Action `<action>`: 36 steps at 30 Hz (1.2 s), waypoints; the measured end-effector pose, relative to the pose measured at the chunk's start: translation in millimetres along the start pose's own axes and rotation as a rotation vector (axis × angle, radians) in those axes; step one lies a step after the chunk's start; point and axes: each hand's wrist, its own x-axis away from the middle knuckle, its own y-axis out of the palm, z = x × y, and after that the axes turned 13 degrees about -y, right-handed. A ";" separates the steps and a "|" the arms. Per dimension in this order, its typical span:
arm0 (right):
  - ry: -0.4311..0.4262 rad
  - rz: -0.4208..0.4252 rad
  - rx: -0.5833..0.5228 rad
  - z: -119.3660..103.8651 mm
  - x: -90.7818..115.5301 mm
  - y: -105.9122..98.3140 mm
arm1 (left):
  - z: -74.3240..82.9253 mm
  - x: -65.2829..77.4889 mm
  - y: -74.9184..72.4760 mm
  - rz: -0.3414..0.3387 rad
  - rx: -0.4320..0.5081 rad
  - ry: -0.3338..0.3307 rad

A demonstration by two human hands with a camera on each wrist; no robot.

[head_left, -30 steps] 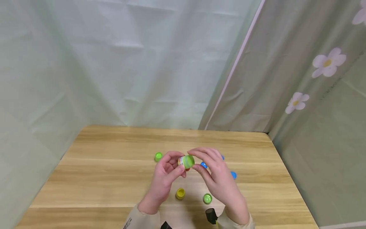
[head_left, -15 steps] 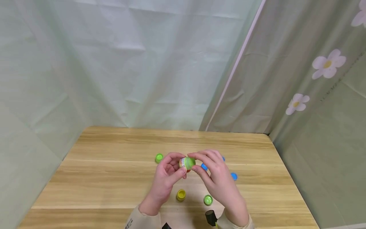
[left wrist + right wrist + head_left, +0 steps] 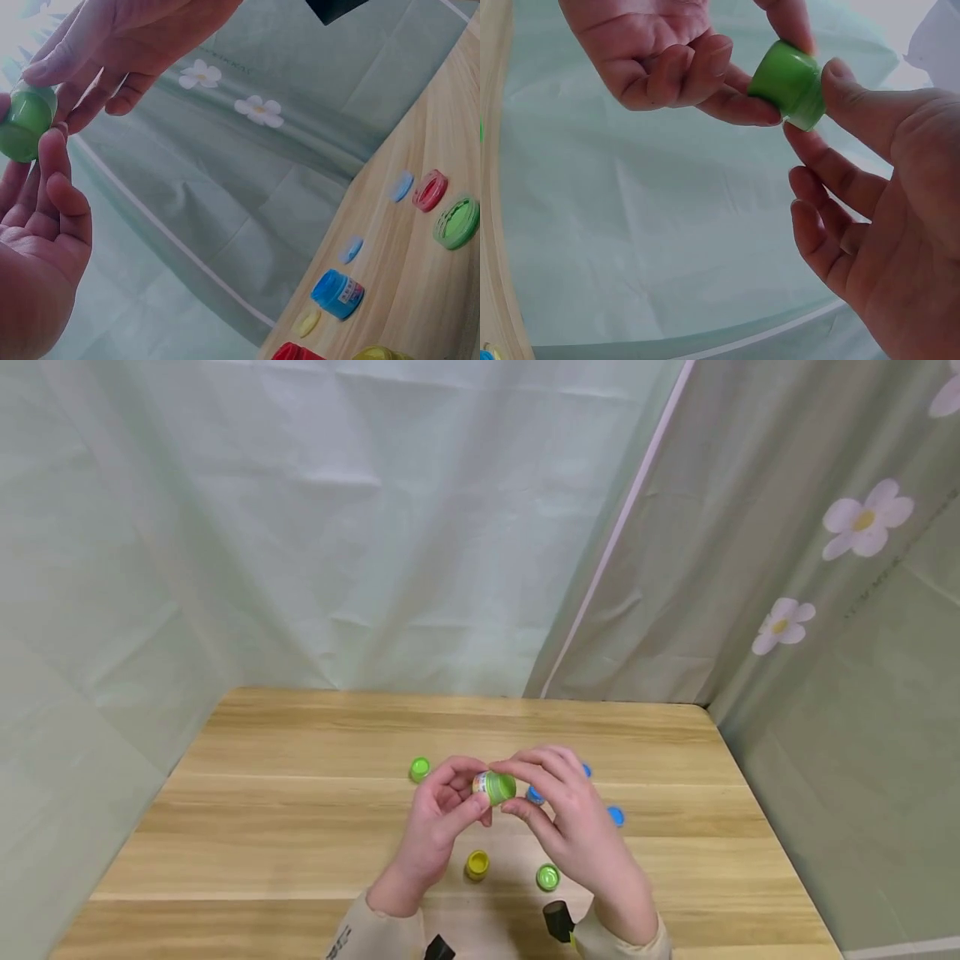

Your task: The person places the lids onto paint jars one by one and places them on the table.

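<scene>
A small green jar (image 3: 497,787) with a printed label is held above the wooden table between both hands. My left hand (image 3: 429,833) grips its labelled part between thumb and fingers. At the other end, my right hand (image 3: 576,827) pinches the rim with thumb and forefinger, as the right wrist view shows around the jar (image 3: 786,81). Part of the jar's end looks lighter and see-through in the left wrist view; whether a lid sits there, I cannot tell. Below the hands stand a yellow jar (image 3: 477,865) and a green lid (image 3: 547,877).
Beyond the hands are a blue jar (image 3: 337,294), a red jar (image 3: 294,352) and a red lid (image 3: 430,190). Farther left sits a green round piece (image 3: 420,768); a blue lid (image 3: 615,816) lies to the right. A pale curtain (image 3: 375,527) hangs behind the table (image 3: 262,827).
The jar stays between both hands, its angle shifting slightly. My right fingers move a little at its rim. Things on the table keep their places.
</scene>
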 end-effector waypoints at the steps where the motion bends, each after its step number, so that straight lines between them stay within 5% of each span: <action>1: 0.000 0.000 -0.002 0.2 -0.3 0.0 | 0.3 -0.1 0.0 -0.001 0.000 -0.001; 16: 0.081 0.077 0.090 1.8 -0.7 2.3 | -0.6 -2.4 3.7 -0.035 -0.021 0.064; 21: 0.148 0.058 0.052 -0.3 2.2 1.2 | 0.7 0.4 4.2 -0.013 -0.021 0.033; 30: -0.103 0.053 -0.033 0.9 -2.5 1.9 | 2.9 1.4 2.4 -0.019 0.009 0.024; 36: -0.129 0.135 0.005 1.5 -3.0 1.6 | 4.2 2.3 3.0 -0.037 0.008 0.052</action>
